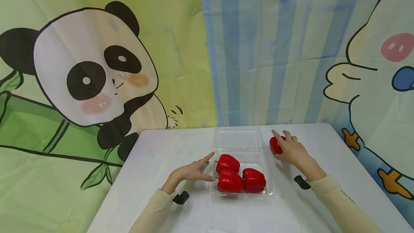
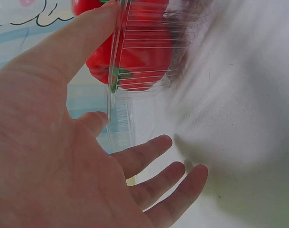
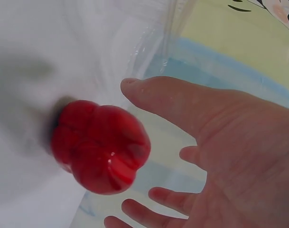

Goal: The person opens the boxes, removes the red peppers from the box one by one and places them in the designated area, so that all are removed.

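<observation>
Three red bell peppers [image 1: 230, 181] sit in a clear plastic clamshell container [image 1: 269, 191], its lid [image 1: 238, 140] folded back behind it. At the container's left side is my left hand [image 1: 191, 172], fingers spread. In the left wrist view its thumb lies at the rim of the ribbed container wall [image 2: 151, 46], and the other fingers stretch out apart from the peppers. A further red bell pepper [image 3: 104, 147] rests on the table right of the lid. My right hand [image 1: 292, 152] reaches over it, with thumb and fingers spread; a gap shows between them and the pepper.
Everything lies on a white table [image 1: 181, 146]. Behind its back edge hangs a printed curtain [image 1: 181, 53] with a panda and blue stripes. Each wrist carries a small black device, one [image 1: 181, 197] on the left and one [image 1: 302, 182] on the right.
</observation>
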`<control>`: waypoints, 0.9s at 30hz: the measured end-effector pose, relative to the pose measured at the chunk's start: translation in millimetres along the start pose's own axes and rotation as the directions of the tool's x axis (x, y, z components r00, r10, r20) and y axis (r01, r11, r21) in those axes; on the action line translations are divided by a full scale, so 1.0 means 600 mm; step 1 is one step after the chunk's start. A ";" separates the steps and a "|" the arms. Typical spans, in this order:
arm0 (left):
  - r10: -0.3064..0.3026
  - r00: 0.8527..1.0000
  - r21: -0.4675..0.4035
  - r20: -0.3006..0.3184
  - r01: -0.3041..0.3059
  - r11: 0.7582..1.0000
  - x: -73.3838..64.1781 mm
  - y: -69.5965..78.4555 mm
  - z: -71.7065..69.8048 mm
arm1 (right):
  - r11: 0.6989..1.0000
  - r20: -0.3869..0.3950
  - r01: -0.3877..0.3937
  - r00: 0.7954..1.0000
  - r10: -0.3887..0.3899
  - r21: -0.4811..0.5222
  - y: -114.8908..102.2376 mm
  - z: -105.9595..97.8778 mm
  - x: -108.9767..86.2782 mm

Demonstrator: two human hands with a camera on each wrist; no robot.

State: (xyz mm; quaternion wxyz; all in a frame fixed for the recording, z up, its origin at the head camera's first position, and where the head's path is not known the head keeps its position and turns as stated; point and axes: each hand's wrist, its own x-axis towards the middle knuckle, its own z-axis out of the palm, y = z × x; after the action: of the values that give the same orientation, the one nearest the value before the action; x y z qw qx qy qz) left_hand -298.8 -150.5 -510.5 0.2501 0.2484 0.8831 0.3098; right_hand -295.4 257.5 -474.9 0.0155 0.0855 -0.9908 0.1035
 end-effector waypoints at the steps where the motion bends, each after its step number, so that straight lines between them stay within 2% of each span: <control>1: 0.000 1.000 -0.001 0.000 0.000 1.000 0.000 0.000 0.000 | 1.000 -0.008 0.007 1.000 -0.007 -0.006 -0.002 -0.001 0.000; 7: 0.002 1.000 -0.009 0.002 -0.002 1.000 -0.002 0.001 0.000 | 0.999 -0.045 0.042 0.998 -0.043 -0.021 -0.015 -0.009 -0.006; 19: 0.009 1.000 -0.004 0.001 -0.009 1.000 -0.002 0.000 0.001 | 0.995 -0.069 0.098 0.993 -0.098 -0.007 -0.036 -0.015 -0.008; 27: 0.007 1.000 -0.005 0.000 -0.007 1.000 0.000 -0.003 0.001 | 0.987 -0.113 0.162 0.980 -0.163 -0.014 -0.047 -0.014 -0.008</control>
State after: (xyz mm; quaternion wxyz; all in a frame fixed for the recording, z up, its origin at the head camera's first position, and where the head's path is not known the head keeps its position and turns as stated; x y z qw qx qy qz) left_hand -299.3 -151.5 -512.1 0.2498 0.2509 0.8813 0.3129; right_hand -285.6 233.1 -460.9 0.0804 0.1600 -0.9783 0.1043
